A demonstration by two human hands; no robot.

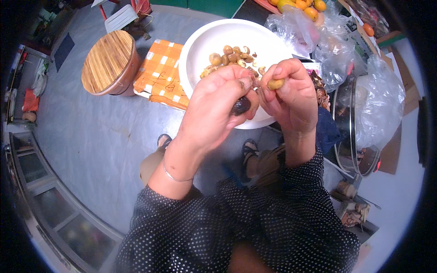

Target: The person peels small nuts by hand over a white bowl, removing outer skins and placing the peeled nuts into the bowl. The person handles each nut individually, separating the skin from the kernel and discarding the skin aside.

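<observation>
Both hands meet over the near part of a large round white tray [201, 37]. My left hand [218, 102] is closed around a dark, rounded handle end [241, 105]; the rest of that tool is hidden by the fingers. Between the thumb and fingers of my right hand [290, 92] is a small yellowish-brown nut, apparently a chestnut [276, 84]. The fingertips of the two hands touch or nearly touch. On the tray, beyond the hands, lies a pile of brown nuts [230, 56] with paler pieces among them.
Left of the tray are an orange-and-white checked box [160, 71] and a round tub with a slatted wooden lid [108, 62]. Plastic bags [379, 102], orange fruit [302, 4] and a metal-rimmed round container [353, 136] crowd the right. My sandalled feet [250, 148] are below.
</observation>
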